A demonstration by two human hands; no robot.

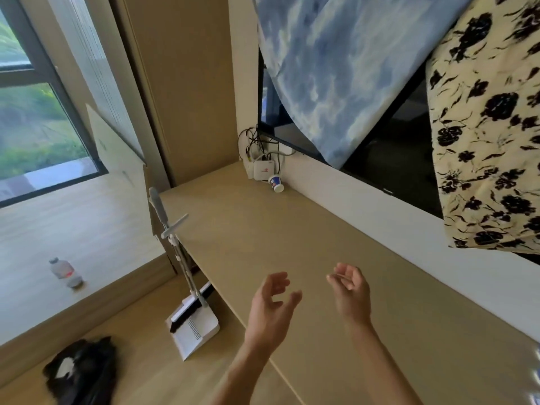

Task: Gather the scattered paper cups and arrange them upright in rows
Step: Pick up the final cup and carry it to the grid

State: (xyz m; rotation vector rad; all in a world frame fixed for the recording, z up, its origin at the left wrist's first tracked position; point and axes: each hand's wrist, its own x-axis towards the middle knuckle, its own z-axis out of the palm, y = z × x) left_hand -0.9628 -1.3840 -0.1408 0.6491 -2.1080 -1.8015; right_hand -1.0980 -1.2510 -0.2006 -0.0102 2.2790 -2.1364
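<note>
only one paper cup (276, 183) shows. it lies tipped over at the far corner of the tan counter (292, 244), its mouth turned toward five o'clock and its base against or just beside a small white box (264, 169); i cannot tell whether they touch. hemmed in by box and wall, it is unlikely to roll, but it needs fetching and righting. at eleven o'clock of the cup, dark cables (254, 141) hang in a tangle behind the box, something for fingers to avoid. at two o'clock a dark screen (394, 147) sits on the wall, partly draped by a blue mottled cloth (336, 68) and, nearer three o'clock, a cream cloth with black flowers (491, 127).

the left hand (273, 302) hovers over the counter's near part, well apart from the cup at its six o'clock. the right hand (350, 287) is near it, at three o'clock of the left. both hold nothing, with fingers loosely curled, palms half facing and the grip fairly wide, as if readied for a cup. i judge the reach is not yet made, and no row is in view. at eight o'clock of the left hand a broom and dustpan (193, 323) lean at the counter's edge. a plastic bottle (62, 268) stands at nine o'clock.
</note>
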